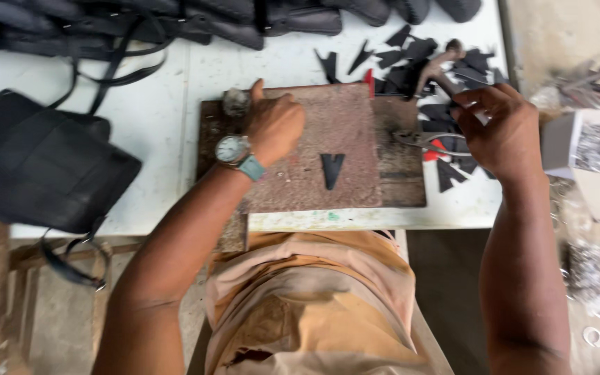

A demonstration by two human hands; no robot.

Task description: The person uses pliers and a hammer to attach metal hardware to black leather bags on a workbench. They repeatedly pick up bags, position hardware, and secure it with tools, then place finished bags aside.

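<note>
A reddish stone slab (pixel 355 132) lies on a white table (pixel 161 104), and a small black V-shaped leather piece (pixel 332 169) rests near the slab's middle. My left hand (pixel 273 125), with a wristwatch on the wrist, is curled into a fist on the slab's upper left, beside a small round grey thing (pixel 236 102); whether it holds anything is hidden. My right hand (pixel 498 128) is closed around the wooden handle of a hammer (pixel 439 66), over a heap of black leather offcuts (pixel 425 76) to the right of the slab.
A black leather bag (pixel 36 160) with straps lies at the left of the table. More black leather goods (pixel 244 17) line the far edge. Pliers with red grips (pixel 430 146) sit by the slab's right side. Boxes and metal rings (pixel 595 326) stand at the right.
</note>
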